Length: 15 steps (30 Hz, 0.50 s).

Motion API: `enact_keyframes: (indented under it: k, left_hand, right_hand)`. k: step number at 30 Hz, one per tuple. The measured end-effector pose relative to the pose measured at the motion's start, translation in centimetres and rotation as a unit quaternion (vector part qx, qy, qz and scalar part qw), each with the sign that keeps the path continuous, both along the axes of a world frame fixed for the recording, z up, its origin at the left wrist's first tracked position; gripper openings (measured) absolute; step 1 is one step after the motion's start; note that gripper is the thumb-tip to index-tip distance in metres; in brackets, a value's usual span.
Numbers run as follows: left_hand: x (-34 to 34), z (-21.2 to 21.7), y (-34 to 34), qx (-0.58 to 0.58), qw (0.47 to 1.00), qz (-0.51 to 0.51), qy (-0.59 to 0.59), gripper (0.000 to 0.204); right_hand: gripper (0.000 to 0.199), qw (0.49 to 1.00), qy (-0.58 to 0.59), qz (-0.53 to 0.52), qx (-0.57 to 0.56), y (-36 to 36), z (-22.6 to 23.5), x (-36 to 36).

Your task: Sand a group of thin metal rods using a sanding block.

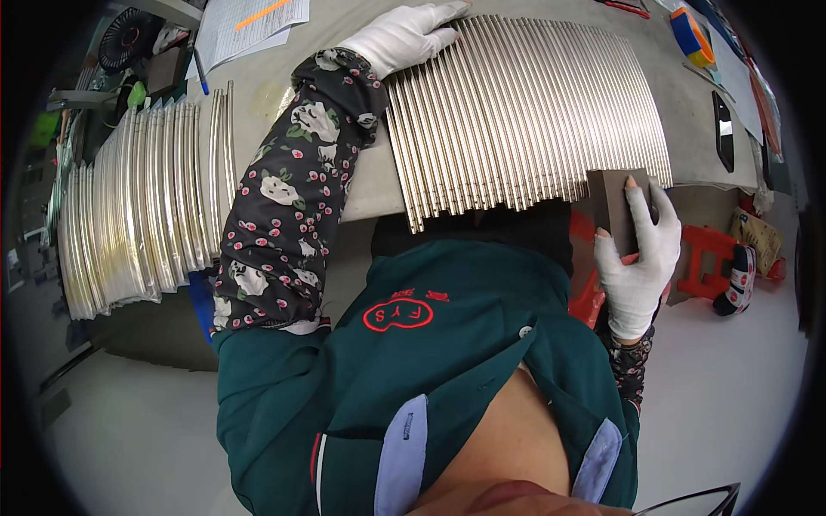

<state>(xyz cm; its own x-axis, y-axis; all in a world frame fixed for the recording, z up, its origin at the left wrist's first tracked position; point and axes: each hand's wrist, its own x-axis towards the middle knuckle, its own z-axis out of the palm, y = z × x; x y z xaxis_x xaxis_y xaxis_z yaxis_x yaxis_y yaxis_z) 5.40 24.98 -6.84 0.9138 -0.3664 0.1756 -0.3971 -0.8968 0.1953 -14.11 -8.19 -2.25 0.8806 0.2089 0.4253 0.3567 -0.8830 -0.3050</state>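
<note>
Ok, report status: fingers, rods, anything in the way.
Left fingers at silver rods' far left corner. Right fingers gripping brown block, near right corner. Black phone right, apart.

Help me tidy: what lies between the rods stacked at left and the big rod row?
In the head view, loose rods, then the flowered left sleeve, before the big rod row.

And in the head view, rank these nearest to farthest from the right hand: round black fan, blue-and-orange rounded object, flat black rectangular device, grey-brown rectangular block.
1. Block: touching the right hand, on its left.
2. Black device: to its upper right.
3. Rounded object: farther up, right side.
4. Black fan: far upper left.
</note>
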Motion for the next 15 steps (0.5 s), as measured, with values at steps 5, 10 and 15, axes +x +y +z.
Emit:
enact_keyframes:
  k: [5, 10, 15]
  left_hand:
    - [-1.3, 1.7, 1.1, 0.003, 0.999, 0.033, 0.009, 0.067]
    - [-2.3, 2.3, 0.9, 0.022, 0.997, 0.067, 0.023, 0.065]
    - [-3.4, 2.4, 0.4, 0.039, 0.996, 0.077, 0.024, 0.063]
  right_hand:
    - [0.066, 1.0, 0.01, 0.023, 0.013, -0.7, -0.1, 0.6]
    - [0.066, 0.999, 0.002, 0.036, 0.028, -1.5, 0.0, 1.6]
    - [0.066, 0.999, -0.005, 0.041, 0.027, -1.3, -0.5, 1.0]
